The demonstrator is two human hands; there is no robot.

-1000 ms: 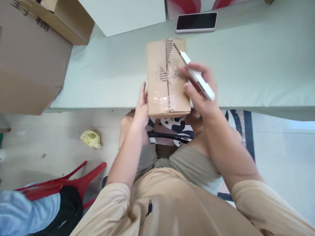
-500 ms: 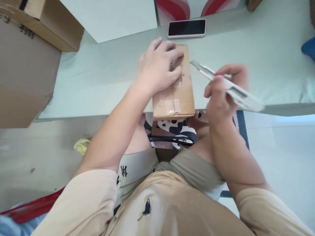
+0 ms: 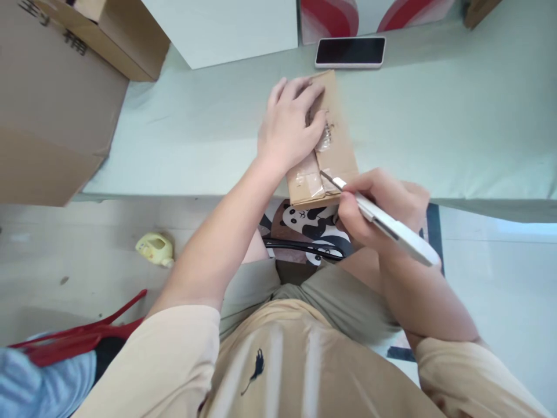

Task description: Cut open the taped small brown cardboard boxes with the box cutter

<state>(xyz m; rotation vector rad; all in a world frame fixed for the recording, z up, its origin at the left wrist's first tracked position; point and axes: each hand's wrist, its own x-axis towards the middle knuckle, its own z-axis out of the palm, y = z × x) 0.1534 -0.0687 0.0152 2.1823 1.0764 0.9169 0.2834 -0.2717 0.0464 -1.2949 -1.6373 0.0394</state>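
Note:
A small taped cardboard box (image 3: 342, 139) lies at the front edge of the table, turned slightly. On its top rests my left hand (image 3: 292, 119), fingers spread and pressing down, covering part of the clear tape and printing. My right hand (image 3: 385, 203) is closed around a white utility knife (image 3: 402, 235). The knife's extended blade points at the middle seam near the box's front end, where the tape (image 3: 310, 181) is. It appears to touch the seam there.
A phone (image 3: 350, 53) lies behind the box, near a white panel (image 3: 230, 26). Larger cartons (image 3: 56, 98) stand at the left on the pale green tablecloth (image 3: 209, 128). Below, a yellow bottle-like item (image 3: 155, 249) is on the floor, and a red strap (image 3: 87, 337) shows lower left.
My right hand has brought the knife left and toward me, from beside the box onto its front seam. The box looks slightly rotated. My left hand stays on top.

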